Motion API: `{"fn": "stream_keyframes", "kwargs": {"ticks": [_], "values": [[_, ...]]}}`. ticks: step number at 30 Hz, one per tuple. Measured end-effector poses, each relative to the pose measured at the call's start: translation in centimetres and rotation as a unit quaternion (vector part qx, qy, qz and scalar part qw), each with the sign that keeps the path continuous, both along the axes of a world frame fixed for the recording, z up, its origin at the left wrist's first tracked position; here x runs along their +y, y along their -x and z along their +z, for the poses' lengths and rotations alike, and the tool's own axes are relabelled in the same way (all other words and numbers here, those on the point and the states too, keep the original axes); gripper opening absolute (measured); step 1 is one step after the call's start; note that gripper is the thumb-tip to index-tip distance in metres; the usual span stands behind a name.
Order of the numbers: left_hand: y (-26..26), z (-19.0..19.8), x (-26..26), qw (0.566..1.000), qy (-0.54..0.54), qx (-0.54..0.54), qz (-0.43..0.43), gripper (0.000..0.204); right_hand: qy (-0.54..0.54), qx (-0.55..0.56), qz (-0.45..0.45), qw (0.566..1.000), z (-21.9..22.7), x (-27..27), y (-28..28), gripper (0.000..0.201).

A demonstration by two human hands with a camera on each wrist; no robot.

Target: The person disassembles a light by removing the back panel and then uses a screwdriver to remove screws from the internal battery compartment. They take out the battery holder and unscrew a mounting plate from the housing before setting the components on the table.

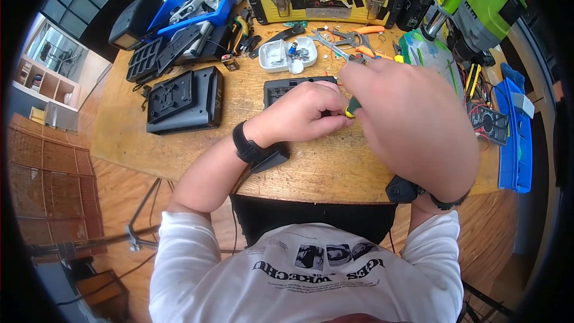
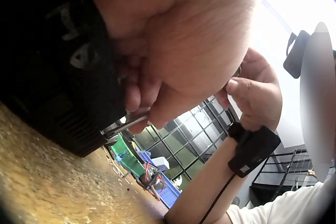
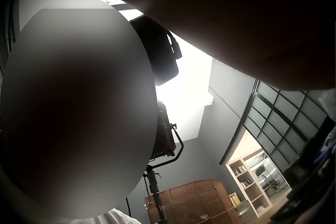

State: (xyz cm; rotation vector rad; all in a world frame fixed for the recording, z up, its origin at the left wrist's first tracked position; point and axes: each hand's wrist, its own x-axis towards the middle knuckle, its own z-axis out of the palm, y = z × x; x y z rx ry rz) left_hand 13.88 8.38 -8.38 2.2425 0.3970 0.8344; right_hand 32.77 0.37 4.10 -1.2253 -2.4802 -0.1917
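A screwdriver with a green and yellow handle (image 1: pixel 353 107) is gripped by my right hand (image 1: pixel 406 113), which covers most of it in the head view. My left hand (image 1: pixel 308 110) lies over a black plastic casing (image 1: pixel 284 86). Its curled fingertips pinch the screwdriver's metal shaft (image 2: pixel 128 123) close to the casing's side, and the shaft's tip meets the casing there. Further back in the left wrist view, the right hand (image 2: pixel 257 90) has its fingers bent at the tool's handle end. The right wrist view catches only a dark part of that hand or arm.
Behind the hands are a white tray of small parts (image 1: pixel 288 67), a wrench (image 1: pixel 329 45) and orange-handled pliers (image 1: pixel 366 39). Another black casing (image 1: pixel 185 98) lies left. A yellow-black toolbox (image 1: pixel 323 1), a green drill press (image 1: pixel 484 6) and a blue bin (image 1: pixel 515 137) border the table.
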Motion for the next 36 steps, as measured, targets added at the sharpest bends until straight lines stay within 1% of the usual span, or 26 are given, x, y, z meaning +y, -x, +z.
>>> {"fn": "stream_keyframes", "kwargs": {"ticks": [2, 4, 6, 7, 8, 9, 11, 14, 16, 18, 20, 21, 23, 24, 26, 27, 28, 29, 30, 32, 34, 36], "values": [[0.27, 0.1, 0.13, 1.0, 0.002, 0.007, -0.007, 0.014, 0.052, 0.028, -0.068, 0.996, 0.55, -0.53, 0.48, 0.022], [0.28, 0.29, 0.04, 1.0, 0.004, 0.013, -0.014, 0.014, 0.036, 0.013, -0.059, 0.998, 0.24, -0.26, 0.1, 0.021], [0.11, 0.62, -0.25, 1.0, 0.016, 0.018, 0.006, 0.014, 0.021, -0.002, -0.049, 0.999, 0.05, -0.13, -0.05, 0.02], [0.14, 0.46, -0.17, 1.0, 0.016, 0.018, 0.006, 0.014, 0.015, -0.004, -0.025, 1.0, 0.01, -0.14, -0.05, 0.02], [0.18, 0.15, -0.02, 1.0, 0.003, 0.021, 0.008, 0.014, 0.01, -0.005, -0.002, 1.0, 0.0, -0.18, -0.04, 0.02], [0.19, 0.0, 0.07, 1.0, -0.01, 0.024, 0.01, 0.014, 0.01, -0.005, -0.002, 1.0, 0.19, -0.36, 0.08, 0.02], [0.18, 0.6, -0.13, 1.0, -0.003, 0.026, 0.006, 0.014, 0.052, 0.021, -0.065, 0.996, 0.74, -0.82, 0.43, 0.019], [0.1, 0.54, -0.16, 1.0, 0.005, 0.02, 0.003, 0.014, 0.028, -0.002, -0.041, 0.999, 0.17, -0.13, 0.07, 0.019], [0.11, 0.17, -0.04, 1.0, 0.005, 0.013, 0.003, 0.014, 0.031, -0.002, -0.033, 0.999, 0.12, -0.21, 0.14, 0.019], [0.14, -0.11, 0.15, 1.0, -0.018, 0.007, 0.002, 0.014, 0.034, -0.002, -0.026, 0.999, 0.21, -0.42, 0.24, 0.019], [0.16, 0.48, -0.02, 1.0, -0.006, 0.013, 0.0, 0.014, 0.045, 0.005, -0.093, 0.995, 0.5, -0.65, 0.36, 0.02], [0.17, 0.67, -0.12, 1.0, 0.006, 0.019, -0.002, 0.013, 0.045, 0.004, -0.093, 0.995, 0.46, -0.54, 0.31, 0.02], [0.09, 0.6, -0.22, 1.0, 0.006, 0.016, 0.003, 0.013, 0.032, -0.017, -0.056, 0.998, 0.33, -0.18, 0.18, 0.019], [0.08, 0.56, -0.23, 1.0, 0.006, 0.013, 0.008, 0.013, 0.032, -0.017, -0.056, 0.998, 0.37, -0.23, 0.21, 0.019], [0.18, 0.19, 0.03, 1.0, -0.007, 0.022, 0.009, 0.014, 0.045, 0.003, -0.027, 0.999, 0.51, -0.46, 0.32, 0.019], [0.2, 0.07, 0.12, 0.999, -0.019, 0.03, 0.01, 0.014, 0.045, 0.004, -0.028, 0.999, 0.57, -0.53, 0.39, 0.019], [0.16, 0.26, 0.03, 0.999, -0.019, 0.03, 0.01, 0.014, 0.045, -0.001, -0.051, 0.998, 0.62, -0.6, 0.46, 0.019], [0.11, 0.6, -0.15, 1.0, -0.006, 0.024, 0.007, 0.014, 0.045, -0.005, -0.074, 0.996, 0.64, -0.63, 0.49, 0.019], [0.09, 0.78, -0.25, 1.0, 0.007, 0.018, 0.005, 0.013, 0.045, -0.005, -0.074, 0.996, 0.5, -0.47, 0.38, 0.019], [-0.03, 0.36, -0.14, 1.0, -0.006, 0.004, 0.005, 0.013, 0.014, -0.008, -0.03, 0.999, 0.1, -0.01, 0.09, 0.02], [0.02, 0.2, -0.08, 1.0, -0.02, -0.01, 0.006, 0.013, 0.02, 0.012, -0.026, 0.999, 0.16, -0.25, 0.22, 0.02], [0.23, 0.22, -0.07, 1.0, 0.001, 0.009, 0.004, 0.012, 0.026, 0.031, -0.022, 0.999, 0.42, -0.47, 0.32, 0.02]]}}
